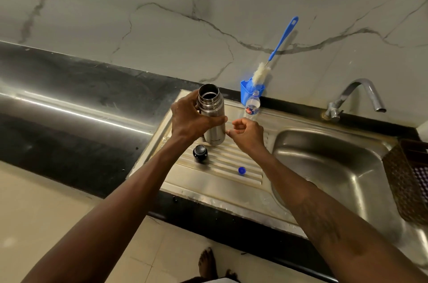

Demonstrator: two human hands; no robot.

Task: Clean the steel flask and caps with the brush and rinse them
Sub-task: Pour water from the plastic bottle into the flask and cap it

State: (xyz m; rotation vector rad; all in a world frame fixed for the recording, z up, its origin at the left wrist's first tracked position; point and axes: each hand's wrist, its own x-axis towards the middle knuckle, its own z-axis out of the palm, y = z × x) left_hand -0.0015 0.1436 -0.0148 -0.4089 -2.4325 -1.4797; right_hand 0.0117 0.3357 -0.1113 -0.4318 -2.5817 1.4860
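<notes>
Veined marble wall (208,4), black counter (69,78), steel sink (335,167), cream floor tiles (34,201)

Sink basin (328,167) at right lies open; plastic bottle (253,106) and blue holder (245,93) stand far on the drainboard (231,162), black cap (200,152) near.

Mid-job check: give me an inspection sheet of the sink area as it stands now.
Surface: ribbed steel drainboard beside the sink basin; black counter to the left.
Job's things: steel flask, mouth open; black cap on the drainboard; brush in the blue holder, leaning on the wall.
Clutter: plastic bottle behind the hands; small blue cap on the drainboard; woven basket at the sink's right.
Hands: left hand grips the flask; right hand has curled fingers, nothing seen in it.
Cables: nothing seen.
Surroundings: tap, no water seen running; marble wall.
</notes>
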